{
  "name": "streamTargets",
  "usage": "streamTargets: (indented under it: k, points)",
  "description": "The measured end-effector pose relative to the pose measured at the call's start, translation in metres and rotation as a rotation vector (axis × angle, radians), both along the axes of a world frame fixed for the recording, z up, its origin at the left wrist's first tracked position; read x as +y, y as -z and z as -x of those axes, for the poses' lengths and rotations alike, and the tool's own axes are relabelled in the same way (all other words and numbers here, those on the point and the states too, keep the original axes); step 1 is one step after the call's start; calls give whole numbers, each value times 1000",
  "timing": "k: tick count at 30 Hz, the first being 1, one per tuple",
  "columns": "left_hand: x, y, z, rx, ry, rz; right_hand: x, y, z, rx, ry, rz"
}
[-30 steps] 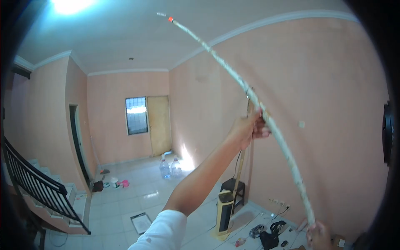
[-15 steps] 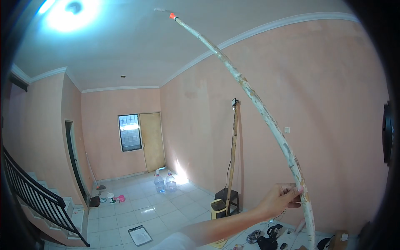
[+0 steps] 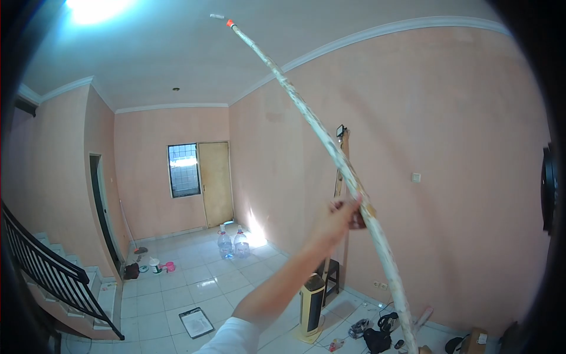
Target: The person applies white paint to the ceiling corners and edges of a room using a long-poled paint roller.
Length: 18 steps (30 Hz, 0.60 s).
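My left hand (image 3: pixel 348 217) is closed around a long pole (image 3: pixel 309 118) covered in white and brown blotches. It grips the pole from the left, and the white-sleeved forearm reaches up from the bottom. The pole slants from the lower right up to the left. At its upper end sits an orange piece (image 3: pixel 230 23), with a small pale roller-like head (image 3: pixel 217 16) beyond it at the ceiling (image 3: pixel 177 53). Whether the head touches the ceiling is hard to tell. The pole's lower end runs out of the frame, and my right hand is out of view.
A wooden post with a lamp (image 3: pixel 341 131) leans by the pink wall, behind a yellow-and-black heater-like unit (image 3: pixel 311 307). Bags and cables (image 3: pixel 377 339) lie at lower right. A clipboard (image 3: pixel 196 323), two large bottles (image 3: pixel 242 243) and a stair railing (image 3: pixel 47 259) are further left.
My left hand has moved left and upward in view, now with a bent arm. The pole has shifted left with it, its tip slightly left. The view has tilted a little downward.
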State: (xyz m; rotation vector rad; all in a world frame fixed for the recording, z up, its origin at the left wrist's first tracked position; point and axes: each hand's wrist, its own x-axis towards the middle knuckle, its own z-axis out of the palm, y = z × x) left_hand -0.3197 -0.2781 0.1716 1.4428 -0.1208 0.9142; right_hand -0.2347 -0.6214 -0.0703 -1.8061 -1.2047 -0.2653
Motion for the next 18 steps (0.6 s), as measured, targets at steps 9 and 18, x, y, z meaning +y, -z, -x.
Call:
streamTargets:
  k: [9,18]
  points:
    - [214,-69,76,-23,-148,-26,193,-90,63,184,-228,38]
    - [261,-61,60,-2,-207,-9,236,-91,54,236,-197,94]
